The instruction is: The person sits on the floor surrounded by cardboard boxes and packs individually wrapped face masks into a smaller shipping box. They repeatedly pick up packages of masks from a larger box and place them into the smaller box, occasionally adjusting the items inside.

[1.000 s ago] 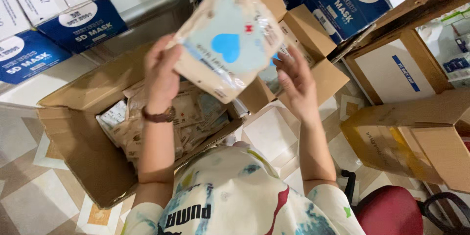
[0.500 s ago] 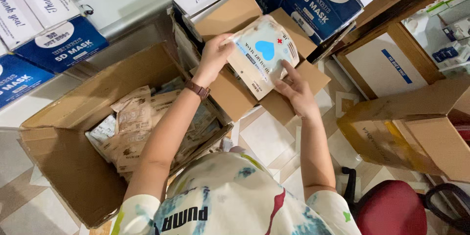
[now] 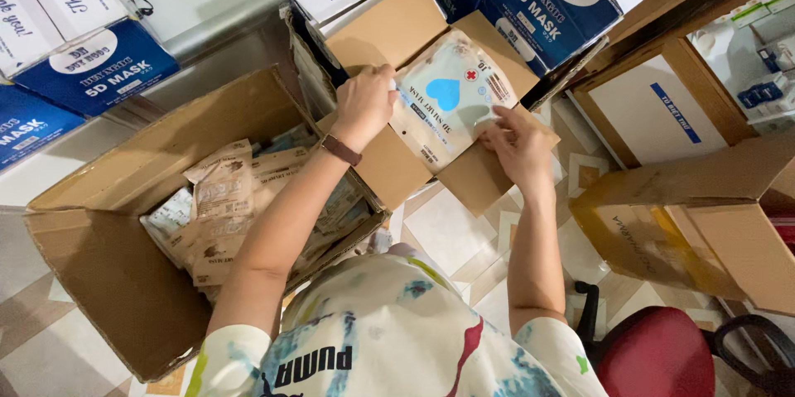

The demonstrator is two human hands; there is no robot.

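Mask packet (image 3: pixel 447 103) is lying over the smaller open box (image 3: pixel 389 33), both hands gripping it: left hand (image 3: pixel 364 103) at one edge, right hand (image 3: pixel 517 144) opposite; many packets are waiting in the big box (image 3: pixel 116 281).

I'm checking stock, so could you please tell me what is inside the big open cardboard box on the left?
The big cardboard box holds a loose pile of flat tan and pale packets. The left arm crosses over part of the pile, so what lies beneath it and deeper down cannot be seen.
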